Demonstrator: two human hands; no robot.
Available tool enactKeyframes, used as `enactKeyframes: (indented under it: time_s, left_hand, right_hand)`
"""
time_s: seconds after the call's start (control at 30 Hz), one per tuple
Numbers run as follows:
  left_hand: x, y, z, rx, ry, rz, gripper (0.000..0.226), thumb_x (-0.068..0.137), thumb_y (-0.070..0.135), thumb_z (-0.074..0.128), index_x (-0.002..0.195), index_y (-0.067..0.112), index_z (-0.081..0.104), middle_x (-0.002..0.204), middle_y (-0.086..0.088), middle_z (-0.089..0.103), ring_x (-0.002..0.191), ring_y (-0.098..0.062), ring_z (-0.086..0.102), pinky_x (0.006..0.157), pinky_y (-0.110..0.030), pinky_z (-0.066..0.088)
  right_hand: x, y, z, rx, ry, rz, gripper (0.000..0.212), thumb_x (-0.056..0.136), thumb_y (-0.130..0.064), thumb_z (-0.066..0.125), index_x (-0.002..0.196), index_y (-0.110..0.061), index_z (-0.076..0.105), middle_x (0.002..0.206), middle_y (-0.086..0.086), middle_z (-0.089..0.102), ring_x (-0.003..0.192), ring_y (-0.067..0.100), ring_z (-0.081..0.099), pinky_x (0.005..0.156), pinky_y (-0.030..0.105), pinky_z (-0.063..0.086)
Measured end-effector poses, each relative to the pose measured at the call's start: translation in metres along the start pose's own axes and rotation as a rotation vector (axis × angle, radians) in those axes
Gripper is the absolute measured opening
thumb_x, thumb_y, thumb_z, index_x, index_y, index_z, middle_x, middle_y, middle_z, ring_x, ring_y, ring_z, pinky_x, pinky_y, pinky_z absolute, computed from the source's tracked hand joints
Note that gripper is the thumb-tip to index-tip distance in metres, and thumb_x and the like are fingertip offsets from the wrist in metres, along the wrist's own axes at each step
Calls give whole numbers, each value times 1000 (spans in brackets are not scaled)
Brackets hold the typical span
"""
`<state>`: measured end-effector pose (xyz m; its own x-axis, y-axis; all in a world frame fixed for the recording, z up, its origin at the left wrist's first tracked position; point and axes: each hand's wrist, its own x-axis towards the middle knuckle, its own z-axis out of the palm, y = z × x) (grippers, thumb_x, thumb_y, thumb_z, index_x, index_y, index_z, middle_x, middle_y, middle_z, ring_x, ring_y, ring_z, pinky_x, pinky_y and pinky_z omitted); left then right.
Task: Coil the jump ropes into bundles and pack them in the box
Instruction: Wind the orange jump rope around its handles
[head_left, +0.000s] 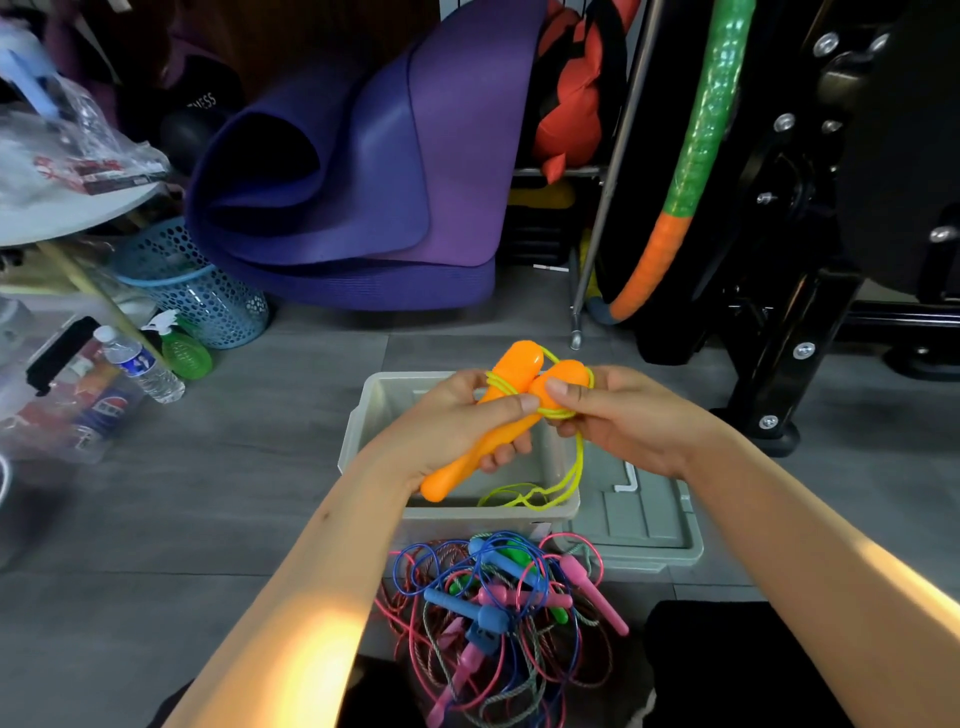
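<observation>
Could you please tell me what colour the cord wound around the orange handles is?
Yellow cord, seen clearly in the head view.

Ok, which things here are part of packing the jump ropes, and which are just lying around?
Part of the job:
orange-handled rope, held in left hand and right hand
grey box
tangled ropes
box lid

Just lying about:
purple mats
blue basket
water bottle
green spray bottle
hoop

Single head-worn wide-angle view, looking forward and steeply down, close over both forearms; floor (218, 499) fills lower frame, stored clutter along top edge.
</observation>
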<state>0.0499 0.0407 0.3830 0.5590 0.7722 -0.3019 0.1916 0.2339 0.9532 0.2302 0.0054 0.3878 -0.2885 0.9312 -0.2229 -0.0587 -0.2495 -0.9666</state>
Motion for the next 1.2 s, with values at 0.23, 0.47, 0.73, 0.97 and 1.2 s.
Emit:
enactKeyframes:
  time_s: [0.23, 0.47, 0.73, 0.97, 1.2]
  left_hand:
    - [0, -1, 4, 50, 119, 102, 5, 92, 19, 59, 91, 15, 56, 64, 2, 66, 55, -12, 54, 49, -23, 43]
    - [0, -4, 5, -77, 96, 86, 14, 94, 18, 56, 90, 7, 64, 73, -4, 68, 56, -9, 54, 49, -19, 42]
    - [3, -8, 8, -279, 23, -2, 22, 90, 19, 54, 92, 0, 64, 80, -13, 72, 77, -25, 72, 72, -35, 60]
    - [-1, -5, 2, -24, -3, -152, 21, 87, 31, 62, 102, 17, 60, 87, -8, 70, 86, -20, 70, 78, -38, 57]
    - [-3, -5, 8, 64, 68, 79, 8, 98, 20, 49, 99, 16, 56, 75, -6, 70, 59, -18, 67, 62, -29, 57]
  right_hand:
    - [5, 12, 7, -71, 264, 80, 22, 84, -29, 60, 76, -9, 63, 67, -1, 61, 56, 7, 46, 53, 19, 38]
    - [7, 17, 15, 170, 175, 13, 16, 78, -16, 61, 87, -5, 55, 64, 1, 57, 48, 3, 37, 45, 14, 30]
    - [9, 14, 14, 278, 202, 29, 5, 80, -6, 58, 77, -4, 55, 62, 3, 46, 48, 3, 40, 43, 13, 32]
    - [11, 12, 13, 345, 356, 12, 14, 88, 1, 55, 74, 0, 56, 66, 6, 56, 48, 4, 45, 40, 13, 30]
    - [12, 5, 11, 424, 368, 3, 15, 87, 0, 53, 73, -2, 56, 65, 5, 54, 49, 5, 45, 39, 14, 30]
